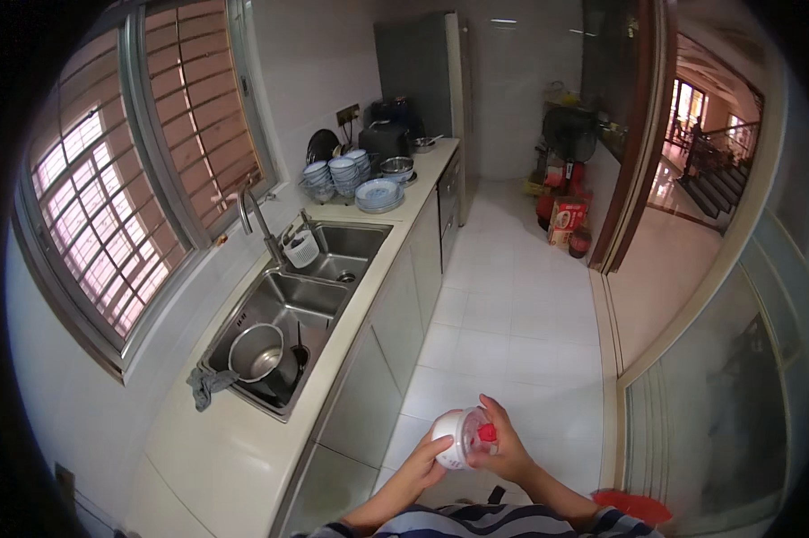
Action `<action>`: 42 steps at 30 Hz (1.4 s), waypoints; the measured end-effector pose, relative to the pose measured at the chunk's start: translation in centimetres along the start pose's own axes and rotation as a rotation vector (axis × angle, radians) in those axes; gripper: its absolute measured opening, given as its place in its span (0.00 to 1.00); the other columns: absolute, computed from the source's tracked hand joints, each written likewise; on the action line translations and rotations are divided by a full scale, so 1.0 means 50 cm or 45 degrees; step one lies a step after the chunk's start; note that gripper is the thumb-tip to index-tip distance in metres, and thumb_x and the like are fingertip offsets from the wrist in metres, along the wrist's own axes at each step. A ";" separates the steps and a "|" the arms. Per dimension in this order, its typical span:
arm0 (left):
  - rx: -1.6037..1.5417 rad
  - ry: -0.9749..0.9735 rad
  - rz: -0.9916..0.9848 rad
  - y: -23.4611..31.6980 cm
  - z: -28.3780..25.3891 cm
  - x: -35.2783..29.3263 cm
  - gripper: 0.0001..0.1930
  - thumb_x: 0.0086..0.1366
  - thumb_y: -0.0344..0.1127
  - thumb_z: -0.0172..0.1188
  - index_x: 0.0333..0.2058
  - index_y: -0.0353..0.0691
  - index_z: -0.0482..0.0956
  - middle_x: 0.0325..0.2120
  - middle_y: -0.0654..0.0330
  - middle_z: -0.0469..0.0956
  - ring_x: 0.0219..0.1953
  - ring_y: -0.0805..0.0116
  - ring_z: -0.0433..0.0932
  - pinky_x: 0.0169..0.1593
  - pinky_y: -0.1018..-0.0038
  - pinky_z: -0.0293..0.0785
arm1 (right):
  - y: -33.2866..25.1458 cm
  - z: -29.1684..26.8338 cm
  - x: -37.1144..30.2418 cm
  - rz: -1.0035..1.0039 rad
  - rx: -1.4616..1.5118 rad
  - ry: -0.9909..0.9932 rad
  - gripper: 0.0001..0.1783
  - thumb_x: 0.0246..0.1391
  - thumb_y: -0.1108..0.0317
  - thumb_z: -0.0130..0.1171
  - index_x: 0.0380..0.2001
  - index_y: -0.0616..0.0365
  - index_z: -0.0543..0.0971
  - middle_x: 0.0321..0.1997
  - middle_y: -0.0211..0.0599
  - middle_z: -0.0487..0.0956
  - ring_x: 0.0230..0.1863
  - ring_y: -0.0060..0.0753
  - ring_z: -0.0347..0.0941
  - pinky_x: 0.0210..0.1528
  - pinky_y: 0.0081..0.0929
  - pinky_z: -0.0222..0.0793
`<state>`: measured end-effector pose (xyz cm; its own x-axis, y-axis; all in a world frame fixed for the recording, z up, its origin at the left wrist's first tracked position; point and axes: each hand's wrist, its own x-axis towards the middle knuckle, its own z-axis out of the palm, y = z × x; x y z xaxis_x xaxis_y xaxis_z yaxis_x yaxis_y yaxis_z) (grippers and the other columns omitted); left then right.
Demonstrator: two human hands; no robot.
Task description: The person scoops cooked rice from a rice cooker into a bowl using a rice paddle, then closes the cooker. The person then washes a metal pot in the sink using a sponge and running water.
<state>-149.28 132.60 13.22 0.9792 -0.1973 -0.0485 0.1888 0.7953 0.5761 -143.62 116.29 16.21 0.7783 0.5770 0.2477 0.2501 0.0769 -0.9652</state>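
Between my two hands, in front of my body, is a small round white container [451,451] with a clear lid and a red knob-like piece on the lid. My left hand [427,459] wraps around its white side, thumb toward the front. My right hand [505,448] grips the lid side, with fingers around the edge beside the red piece. The container is tilted, its lid facing right. What is inside cannot be made out.
Left of me a counter [167,444] holds a double steel sink [319,316] with a metal pot [259,354] in it. A grey cloth [210,387] hangs near its rim. Stacked bowls [343,170] and plates [379,195] stand farther along. A red box [567,220] sits by the doorway.
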 end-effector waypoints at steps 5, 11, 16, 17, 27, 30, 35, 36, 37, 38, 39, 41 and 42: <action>0.284 0.040 -0.145 0.036 0.020 0.175 0.32 0.56 0.33 0.57 0.58 0.41 0.55 0.50 0.54 0.64 0.53 0.62 0.65 0.54 0.67 0.63 | -0.009 -0.140 0.114 0.126 -0.469 -0.279 0.60 0.30 0.50 0.72 0.62 0.61 0.48 0.63 0.51 0.51 0.61 0.49 0.55 0.59 0.35 0.58; 0.391 0.053 -0.001 0.130 -0.021 0.393 0.33 0.53 0.30 0.59 0.58 0.42 0.56 0.49 0.57 0.65 0.52 0.64 0.65 0.54 0.70 0.62 | 0.038 -0.226 0.347 -0.065 -0.475 -0.307 0.55 0.31 0.56 0.71 0.60 0.58 0.50 0.59 0.49 0.55 0.59 0.50 0.57 0.57 0.35 0.60; 0.230 0.020 0.130 0.315 -0.070 0.603 0.36 0.47 0.31 0.64 0.56 0.40 0.59 0.48 0.57 0.66 0.51 0.64 0.66 0.53 0.69 0.63 | 0.085 -0.368 0.632 0.015 0.072 -0.537 0.55 0.33 0.68 0.69 0.62 0.54 0.46 0.61 0.41 0.55 0.58 0.40 0.59 0.55 0.35 0.62; 0.206 0.000 0.140 0.361 -0.079 0.638 0.36 0.46 0.31 0.65 0.55 0.39 0.60 0.48 0.57 0.66 0.51 0.64 0.66 0.53 0.70 0.63 | 0.097 -0.402 0.685 0.057 0.282 -0.551 0.55 0.33 0.70 0.69 0.62 0.54 0.46 0.61 0.39 0.54 0.58 0.39 0.59 0.55 0.35 0.62; 1.481 1.329 1.029 0.771 -0.284 0.856 0.37 0.39 0.40 0.69 0.50 0.41 0.65 0.49 0.50 0.65 0.49 0.55 0.68 0.49 0.63 0.67 | 0.451 -0.789 0.932 0.663 0.595 0.147 0.52 0.34 0.66 0.67 0.62 0.53 0.49 0.56 0.39 0.62 0.48 0.41 0.68 0.46 0.40 0.70; 0.872 1.324 1.287 0.769 -0.357 0.942 0.32 0.46 0.44 0.66 0.51 0.45 0.66 0.50 0.49 0.65 0.47 0.51 0.69 0.47 0.60 0.68 | 0.589 -0.869 1.025 0.764 0.227 0.456 0.46 0.39 0.64 0.64 0.60 0.51 0.51 0.53 0.41 0.64 0.43 0.44 0.70 0.44 0.45 0.71; -0.465 0.785 1.393 0.689 -0.380 1.209 0.34 0.51 0.59 0.57 0.53 0.48 0.65 0.50 0.53 0.67 0.49 0.44 0.67 0.44 0.52 0.70 | 0.688 -0.990 1.325 0.407 1.457 0.160 0.39 0.43 0.63 0.58 0.60 0.46 0.55 0.58 0.46 0.63 0.54 0.52 0.63 0.49 0.59 0.65; -0.422 0.792 1.328 0.674 -0.374 1.284 0.34 0.49 0.60 0.58 0.53 0.49 0.66 0.50 0.54 0.67 0.49 0.42 0.66 0.44 0.53 0.70 | 0.691 -1.009 1.401 0.413 1.466 0.014 0.39 0.43 0.63 0.57 0.60 0.46 0.55 0.58 0.45 0.62 0.55 0.51 0.63 0.50 0.57 0.64; -0.368 0.738 1.252 0.664 -0.367 1.355 0.35 0.48 0.61 0.58 0.52 0.49 0.66 0.50 0.55 0.66 0.48 0.40 0.66 0.43 0.54 0.71 | 0.692 -1.022 1.475 0.446 1.486 -0.113 0.38 0.43 0.64 0.56 0.60 0.47 0.56 0.59 0.45 0.62 0.56 0.50 0.63 0.52 0.56 0.63; -0.430 0.698 1.224 0.660 -0.359 1.419 0.36 0.48 0.62 0.58 0.53 0.49 0.65 0.51 0.54 0.66 0.49 0.40 0.65 0.43 0.53 0.70 | 0.691 -1.029 1.545 0.521 1.505 -0.214 0.38 0.43 0.64 0.56 0.60 0.48 0.56 0.59 0.45 0.62 0.57 0.49 0.62 0.54 0.54 0.62; -0.476 0.620 1.195 0.667 -0.355 1.479 0.38 0.47 0.63 0.57 0.54 0.50 0.65 0.51 0.53 0.65 0.49 0.39 0.65 0.43 0.52 0.70 | 0.693 -1.031 1.623 0.520 1.462 -0.298 0.37 0.43 0.65 0.56 0.59 0.48 0.57 0.59 0.45 0.63 0.57 0.49 0.62 0.55 0.53 0.61; -0.507 0.653 1.196 0.677 -0.353 1.574 0.38 0.47 0.63 0.57 0.54 0.50 0.64 0.52 0.53 0.65 0.49 0.38 0.65 0.43 0.51 0.70 | 0.702 -1.027 1.768 0.616 1.333 -0.406 0.37 0.42 0.66 0.57 0.59 0.48 0.59 0.57 0.44 0.64 0.58 0.49 0.61 0.57 0.51 0.59; -0.526 0.656 1.195 0.677 -0.354 1.612 0.38 0.47 0.63 0.57 0.54 0.50 0.63 0.52 0.53 0.65 0.50 0.37 0.65 0.43 0.51 0.70 | 0.708 -1.024 1.833 0.770 1.231 -0.326 0.34 0.46 0.71 0.54 0.59 0.53 0.59 0.57 0.43 0.65 0.57 0.43 0.63 0.57 0.43 0.60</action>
<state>-62.63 153.77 14.38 0.6435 0.7553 -0.1242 -0.7150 0.6511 0.2545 -33.93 130.26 9.04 0.4538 0.8701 -0.1923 -0.7502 0.2565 -0.6095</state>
